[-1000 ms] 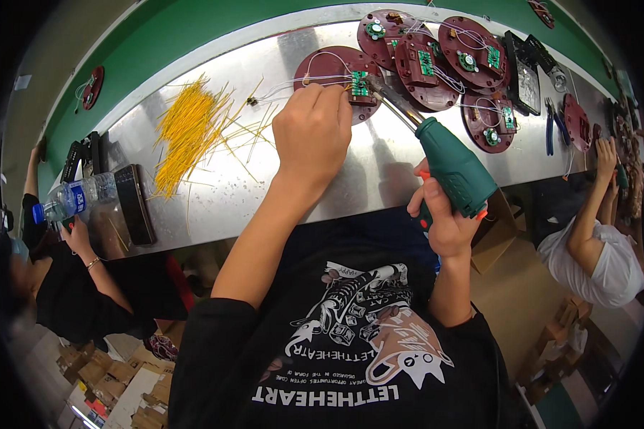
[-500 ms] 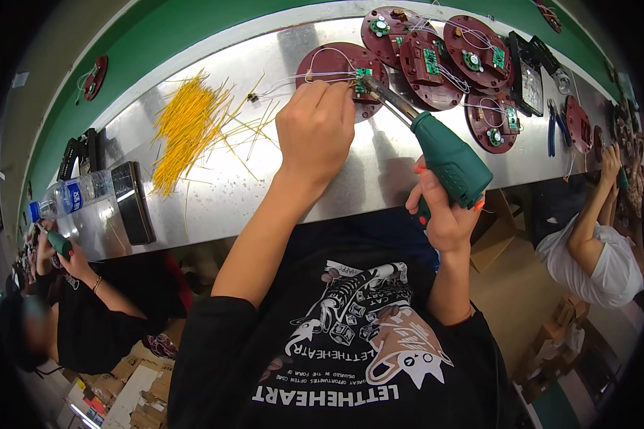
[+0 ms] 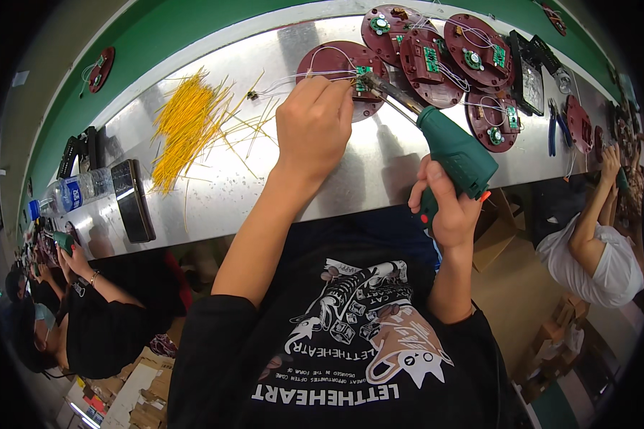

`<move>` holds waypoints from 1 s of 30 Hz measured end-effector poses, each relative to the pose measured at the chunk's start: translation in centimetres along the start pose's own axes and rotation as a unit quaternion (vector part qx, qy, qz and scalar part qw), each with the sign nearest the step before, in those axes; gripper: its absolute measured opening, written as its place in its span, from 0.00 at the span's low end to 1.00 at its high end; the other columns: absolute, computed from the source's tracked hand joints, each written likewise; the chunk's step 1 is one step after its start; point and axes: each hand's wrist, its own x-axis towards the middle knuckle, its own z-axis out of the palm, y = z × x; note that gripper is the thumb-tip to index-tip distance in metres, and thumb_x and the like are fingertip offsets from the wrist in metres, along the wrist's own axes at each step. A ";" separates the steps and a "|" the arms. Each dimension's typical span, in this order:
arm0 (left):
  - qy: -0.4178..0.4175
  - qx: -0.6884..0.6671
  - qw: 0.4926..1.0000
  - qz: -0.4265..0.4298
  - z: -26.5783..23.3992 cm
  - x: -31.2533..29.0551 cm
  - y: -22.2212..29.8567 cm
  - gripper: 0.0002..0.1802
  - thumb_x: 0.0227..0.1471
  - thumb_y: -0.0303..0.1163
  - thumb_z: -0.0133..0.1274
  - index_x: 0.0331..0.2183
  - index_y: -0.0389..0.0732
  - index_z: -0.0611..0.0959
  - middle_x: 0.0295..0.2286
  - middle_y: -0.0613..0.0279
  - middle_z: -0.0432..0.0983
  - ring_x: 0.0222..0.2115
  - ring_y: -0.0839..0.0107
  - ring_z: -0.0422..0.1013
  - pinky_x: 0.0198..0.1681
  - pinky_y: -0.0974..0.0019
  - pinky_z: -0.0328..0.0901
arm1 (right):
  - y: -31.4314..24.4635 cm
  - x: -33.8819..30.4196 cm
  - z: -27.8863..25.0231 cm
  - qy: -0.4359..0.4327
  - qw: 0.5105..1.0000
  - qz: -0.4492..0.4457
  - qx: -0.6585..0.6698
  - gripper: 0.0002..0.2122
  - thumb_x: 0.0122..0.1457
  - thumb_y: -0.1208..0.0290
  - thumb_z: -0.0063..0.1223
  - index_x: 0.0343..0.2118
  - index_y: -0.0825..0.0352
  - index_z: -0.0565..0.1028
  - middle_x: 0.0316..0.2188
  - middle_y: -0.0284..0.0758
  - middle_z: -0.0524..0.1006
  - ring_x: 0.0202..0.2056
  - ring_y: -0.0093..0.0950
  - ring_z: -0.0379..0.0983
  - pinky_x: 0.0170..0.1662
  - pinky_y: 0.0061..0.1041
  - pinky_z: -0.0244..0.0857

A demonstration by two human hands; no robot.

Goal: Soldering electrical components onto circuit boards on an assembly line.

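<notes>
My right hand grips the handle of a green soldering gun. The metal tip points up and left, at or close to a small green circuit board. That board sits on a round dark red plastic housing lying on the metal bench. My left hand is closed in a pinch over the housing's near edge, beside the board. Its fingertips are mostly hidden, and what they hold cannot be made out. Thin white wires run left from the board past these fingers to a small dark part.
A pile of yellow wires lies left of my arm, near a phone and a plastic bottle. Several wired housings overlap at the right, then a black tray and pliers. Co-workers sit on both sides.
The soldering gun and my right hand have shifted slightly right, the tip staying by the board. My left hand has barely moved. The co-worker at left has leaned into fuller view.
</notes>
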 end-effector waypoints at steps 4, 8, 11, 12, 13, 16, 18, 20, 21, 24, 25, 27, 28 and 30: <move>0.003 -0.003 1.000 0.003 -0.1 0.0 0.0 0.04 0.45 0.23 0.60 0.29 0.38 0.84 0.22 0.58 0.73 0.25 0.59 0.72 0.28 0.59 0.67 | -0.2 0.2 0.0 0.016 0.999 0.018 0.034 0.11 0.63 0.72 0.50 0.43 0.75 0.72 0.30 0.39 0.73 0.16 0.25 0.70 0.18 0.22 0.61; 0.002 -0.001 1.000 0.005 0.1 0.0 0.0 0.05 0.45 0.23 0.60 0.29 0.38 0.84 0.23 0.58 0.73 0.25 0.60 0.72 0.28 0.60 0.67 | 0.1 -0.1 -0.2 0.008 1.000 -0.014 0.000 0.12 0.63 0.71 0.49 0.43 0.75 0.72 0.32 0.39 0.73 0.16 0.25 0.70 0.17 0.22 0.61; 0.000 0.002 1.000 0.009 0.0 0.0 0.1 0.05 0.45 0.23 0.60 0.29 0.37 0.84 0.23 0.58 0.73 0.25 0.60 0.72 0.28 0.60 0.67 | -0.1 -0.4 -0.4 0.044 0.997 -0.058 0.038 0.12 0.64 0.70 0.49 0.44 0.75 0.71 0.33 0.40 0.74 0.16 0.25 0.70 0.17 0.22 0.62; 0.001 0.002 1.000 0.007 -0.1 0.0 0.1 0.05 0.44 0.23 0.60 0.29 0.37 0.84 0.23 0.58 0.73 0.25 0.60 0.72 0.28 0.60 0.67 | -0.1 -0.5 -0.5 0.043 0.997 -0.058 0.038 0.12 0.64 0.70 0.49 0.44 0.75 0.71 0.33 0.40 0.74 0.16 0.25 0.70 0.17 0.22 0.62; 0.002 0.002 1.000 0.005 -0.1 -0.1 0.1 0.05 0.44 0.23 0.60 0.29 0.37 0.84 0.23 0.58 0.73 0.25 0.60 0.72 0.28 0.60 0.67 | 0.1 -0.5 -0.6 0.044 0.997 -0.056 0.039 0.13 0.64 0.70 0.48 0.45 0.75 0.71 0.33 0.40 0.74 0.16 0.25 0.70 0.17 0.22 0.62; 0.003 0.003 1.000 0.005 -0.1 0.0 0.2 0.05 0.44 0.23 0.60 0.29 0.37 0.84 0.23 0.59 0.73 0.25 0.60 0.72 0.28 0.60 0.67 | 0.3 -0.5 -0.9 0.049 0.996 -0.058 0.040 0.13 0.64 0.70 0.48 0.45 0.75 0.71 0.34 0.41 0.74 0.16 0.25 0.70 0.17 0.22 0.62; 0.000 0.007 1.000 0.002 -0.2 -0.1 0.3 0.05 0.44 0.23 0.61 0.29 0.37 0.84 0.23 0.59 0.73 0.25 0.60 0.72 0.28 0.60 0.67 | 0.3 -0.6 -0.9 0.053 0.996 -0.062 0.037 0.13 0.64 0.70 0.48 0.46 0.75 0.71 0.34 0.41 0.74 0.16 0.25 0.71 0.17 0.22 0.63; -0.001 0.007 1.000 0.000 -0.3 0.1 0.4 0.05 0.45 0.23 0.61 0.29 0.37 0.85 0.23 0.58 0.74 0.25 0.59 0.72 0.28 0.60 0.67 | 0.3 -0.7 -0.9 0.054 0.996 -0.067 0.037 0.13 0.64 0.70 0.48 0.46 0.76 0.71 0.35 0.41 0.74 0.16 0.25 0.71 0.17 0.22 0.63; -0.002 0.007 1.000 -0.003 -0.4 0.1 0.6 0.05 0.46 0.23 0.61 0.30 0.37 0.85 0.23 0.57 0.75 0.25 0.59 0.72 0.29 0.60 0.67 | 0.3 -0.8 -0.9 0.060 0.995 -0.065 0.055 0.13 0.63 0.71 0.49 0.46 0.75 0.71 0.34 0.40 0.75 0.16 0.25 0.71 0.18 0.21 0.63; -0.004 0.012 1.000 -0.006 -0.4 0.0 0.7 0.05 0.46 0.23 0.61 0.30 0.37 0.85 0.23 0.57 0.75 0.25 0.59 0.73 0.29 0.60 0.67 | 0.5 -1.0 -0.9 0.071 0.991 -0.061 0.093 0.12 0.62 0.73 0.53 0.45 0.74 0.72 0.33 0.37 0.75 0.17 0.23 0.71 0.18 0.21 0.63; -0.003 0.016 1.000 -0.008 -0.5 0.1 0.7 0.05 0.46 0.24 0.61 0.30 0.37 0.85 0.23 0.57 0.75 0.25 0.59 0.73 0.29 0.60 0.67 | 0.5 -1.0 -1.0 0.078 0.991 -0.064 0.092 0.12 0.62 0.73 0.53 0.45 0.74 0.72 0.33 0.38 0.75 0.17 0.24 0.71 0.18 0.21 0.63; -0.004 0.022 1.000 -0.007 -0.5 0.2 0.7 0.05 0.46 0.24 0.61 0.30 0.37 0.85 0.23 0.58 0.75 0.25 0.59 0.73 0.28 0.61 0.67 | 0.6 -1.1 -1.3 0.093 0.989 -0.070 0.089 0.12 0.63 0.73 0.52 0.46 0.74 0.72 0.34 0.38 0.75 0.17 0.24 0.71 0.18 0.21 0.63; -0.018 0.031 0.999 -0.018 -0.7 0.1 0.8 0.06 0.45 0.25 0.62 0.30 0.38 0.85 0.23 0.58 0.75 0.26 0.60 0.73 0.30 0.60 0.67 | 0.8 -1.1 -1.5 0.094 0.989 -0.071 0.091 0.12 0.63 0.73 0.52 0.46 0.74 0.72 0.34 0.38 0.75 0.17 0.24 0.71 0.18 0.21 0.63; -0.043 0.048 0.997 -0.035 -1.4 0.8 1.5 0.09 0.42 0.27 0.62 0.31 0.39 0.85 0.25 0.59 0.74 0.29 0.60 0.73 0.32 0.59 0.68 | 1.0 -1.3 -2.1 0.099 0.988 -0.092 0.075 0.14 0.64 0.70 0.48 0.47 0.76 0.70 0.35 0.42 0.74 0.17 0.25 0.71 0.18 0.22 0.63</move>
